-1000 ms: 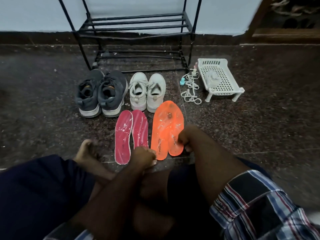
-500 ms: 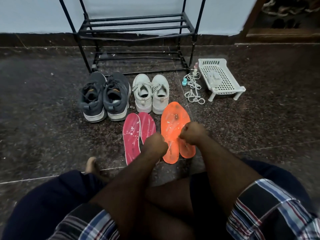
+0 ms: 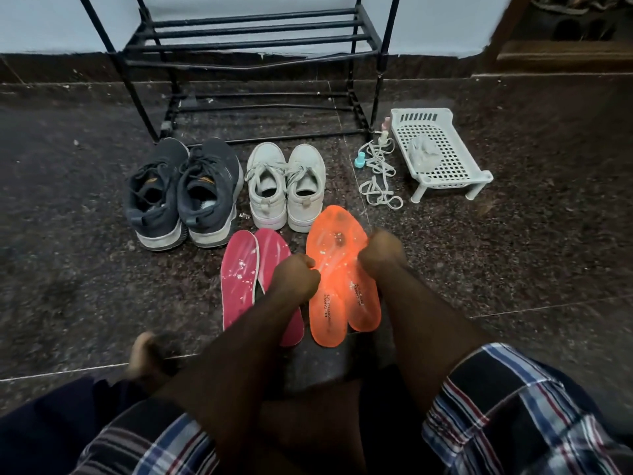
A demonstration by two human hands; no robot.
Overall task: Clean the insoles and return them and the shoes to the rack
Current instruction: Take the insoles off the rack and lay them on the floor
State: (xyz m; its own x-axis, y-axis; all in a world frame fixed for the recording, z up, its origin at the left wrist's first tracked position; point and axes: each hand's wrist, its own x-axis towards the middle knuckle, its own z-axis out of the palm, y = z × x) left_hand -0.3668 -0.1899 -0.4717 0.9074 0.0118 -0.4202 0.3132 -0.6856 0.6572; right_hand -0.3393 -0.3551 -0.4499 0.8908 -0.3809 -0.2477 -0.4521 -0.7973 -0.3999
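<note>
The orange insoles [image 3: 337, 269] lie on the floor at the frame's centre, long axis running toward the rack [image 3: 253, 39] above. Both hands are over them: left hand [image 3: 297, 275] at the left edge, right hand [image 3: 382, 252] at the right edge, equally near. Fingers look curled, but I cannot tell if they grip.

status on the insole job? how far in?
Done: insoles are out of both shoe pairs, lying on the floor. In hand: both hands, left hand and right hand, are at the orange insoles, grip unclear. Left: pink insoles still speckled white; dark shoes, white shoes off the rack.
</note>
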